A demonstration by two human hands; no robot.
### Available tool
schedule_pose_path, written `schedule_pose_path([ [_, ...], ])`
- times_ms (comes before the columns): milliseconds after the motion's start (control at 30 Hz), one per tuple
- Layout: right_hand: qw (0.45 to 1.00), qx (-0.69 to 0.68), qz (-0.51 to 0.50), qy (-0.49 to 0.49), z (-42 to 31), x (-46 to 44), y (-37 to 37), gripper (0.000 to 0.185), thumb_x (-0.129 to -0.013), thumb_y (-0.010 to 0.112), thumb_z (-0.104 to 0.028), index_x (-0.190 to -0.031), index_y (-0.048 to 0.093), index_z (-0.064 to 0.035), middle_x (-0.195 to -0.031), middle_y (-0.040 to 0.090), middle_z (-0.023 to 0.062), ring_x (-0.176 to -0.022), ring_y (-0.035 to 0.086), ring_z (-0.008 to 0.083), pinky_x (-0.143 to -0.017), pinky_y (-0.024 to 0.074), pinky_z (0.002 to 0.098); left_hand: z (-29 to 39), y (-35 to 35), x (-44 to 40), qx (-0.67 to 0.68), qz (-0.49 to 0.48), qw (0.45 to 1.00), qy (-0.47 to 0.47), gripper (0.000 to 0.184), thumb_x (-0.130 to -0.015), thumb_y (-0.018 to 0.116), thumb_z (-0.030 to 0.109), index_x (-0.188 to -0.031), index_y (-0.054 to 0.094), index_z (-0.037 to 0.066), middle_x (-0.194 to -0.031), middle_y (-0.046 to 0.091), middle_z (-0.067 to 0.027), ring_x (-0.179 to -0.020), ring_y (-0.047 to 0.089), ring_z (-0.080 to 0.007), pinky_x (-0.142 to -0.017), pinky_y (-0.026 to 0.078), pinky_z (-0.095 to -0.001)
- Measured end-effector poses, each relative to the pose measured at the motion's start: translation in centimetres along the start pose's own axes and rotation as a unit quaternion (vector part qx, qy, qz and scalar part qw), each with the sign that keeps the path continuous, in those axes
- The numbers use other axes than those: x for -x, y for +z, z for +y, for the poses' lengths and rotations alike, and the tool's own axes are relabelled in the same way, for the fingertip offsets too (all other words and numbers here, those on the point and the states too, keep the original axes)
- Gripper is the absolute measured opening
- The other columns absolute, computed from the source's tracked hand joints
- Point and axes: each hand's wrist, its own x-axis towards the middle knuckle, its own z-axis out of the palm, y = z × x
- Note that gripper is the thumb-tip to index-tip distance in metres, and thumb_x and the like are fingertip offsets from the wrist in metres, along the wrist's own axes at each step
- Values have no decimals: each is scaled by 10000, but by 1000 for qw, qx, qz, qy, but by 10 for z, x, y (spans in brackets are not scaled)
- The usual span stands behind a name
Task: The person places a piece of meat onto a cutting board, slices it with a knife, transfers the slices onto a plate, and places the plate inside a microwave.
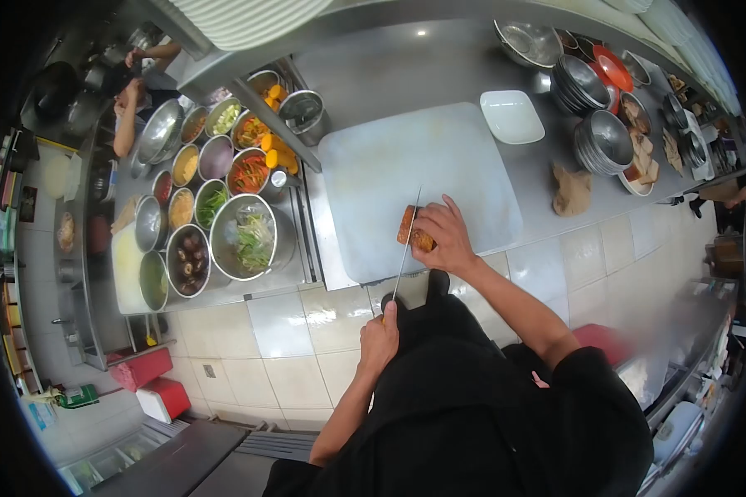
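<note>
My left hand (pixel 378 341) is closed around the handle of a long, thin-bladed knife (pixel 402 267). The blade points away from me and lies across a browned, crusted piece of food (pixel 407 224), which looks like meat. My right hand (pixel 444 237) grips that food from the right, fingers bent over it close to the blade. Part of the food is hidden under the fingers, so I cannot tell how deep the blade sits. Beneath both is a large white cutting board (pixel 406 153), with the food near its front edge.
Left of the board stand several metal containers of ingredients, including a big pot of greens (pixel 253 240) and one of mushrooms (pixel 192 261). A white square dish (pixel 512 117), stacked metal bowls (pixel 603 142) and a crumpled brown bag (pixel 571 191) stand right. Another person's arm (pixel 124 124) shows upper left.
</note>
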Motion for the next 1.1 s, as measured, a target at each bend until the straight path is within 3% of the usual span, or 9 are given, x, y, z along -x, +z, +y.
schedule_pose_path([
  [233,1000,-6,3,6,2,8,2,364,-617,728,-141,-961,631,-71,-1048,607,91,-1069,579,296,-1109,317,542,17,-13,-4,39,-21,998,-39,807,-996,288,599,-852,667,-98,-879,623,-372,-947,596,-527,-858,440,-525],
  [300,1000,-1,9,5,1,10,4,365,-617,724,-139,-963,632,-70,-1055,606,91,-1074,578,297,-1112,314,543,25,-5,-28,20,39,997,65,861,-971,257,671,-674,594,-63,-606,581,-191,-645,596,-329,-706,453,-461],
  [333,1000,-5,11,7,0,10,4,365,-615,721,-140,-962,631,-69,-1059,605,92,-1074,577,296,-1112,313,545,30,-1,-38,19,40,997,65,861,-971,257,671,-674,594,-63,-606,581,-191,-645,596,-329,-706,453,-461],
  [433,1000,-13,16,11,3,10,4,366,-611,719,-142,-959,630,-68,-1060,603,92,-1072,575,295,-1113,311,549,52,2,-59,47,72,992,89,850,-977,275,653,-670,593,-72,-601,577,-197,-650,598,-338,-704,453,-453],
  [500,1000,-19,18,17,3,11,6,367,-609,719,-143,-957,630,-68,-1058,602,92,-1070,574,296,-1113,310,551,65,-5,-58,44,10,998,36,825,-997,268,601,-938,669,-117,-916,624,-378,-977,594,-528,-880,441,-518],
  [633,999,-21,20,13,4,14,9,364,-606,723,-146,-951,633,-75,-1056,603,93,-1073,570,300,-1113,306,556,44,1,-38,15,16,998,62,825,-1000,256,597,-939,679,-109,-926,619,-388,-992,588,-535,-890,440,-528],
  [867,995,-91,21,28,-11,-31,-21,335,-682,737,-195,-980,638,-78,-1068,602,94,-1097,549,318,-1119,275,580,32,-1,-23,-39,17,999,-8,796,-1013,267,565,-834,683,-90,-847,617,-382,-920,593,-555,-857,449,-551],
  [1033,999,-36,-24,-5,29,-125,17,448,-878,633,-329,-1235,569,-66,-1407,469,145,-1375,343,358,-1163,206,558,32,3,-18,-46,16,999,-6,794,-1015,268,563,-816,686,-81,-843,618,-379,-909,596,-554,-842,452,-557],
  [1100,986,51,-146,-68,51,-123,50,535,-958,506,-396,-1383,475,-72,-1544,322,128,-1475,171,324,-1188,157,533,35,0,-17,-48,7,999,-10,781,-1015,264,561,-857,698,-69,-853,623,-374,-922,598,-548,-843,455,-551],
])
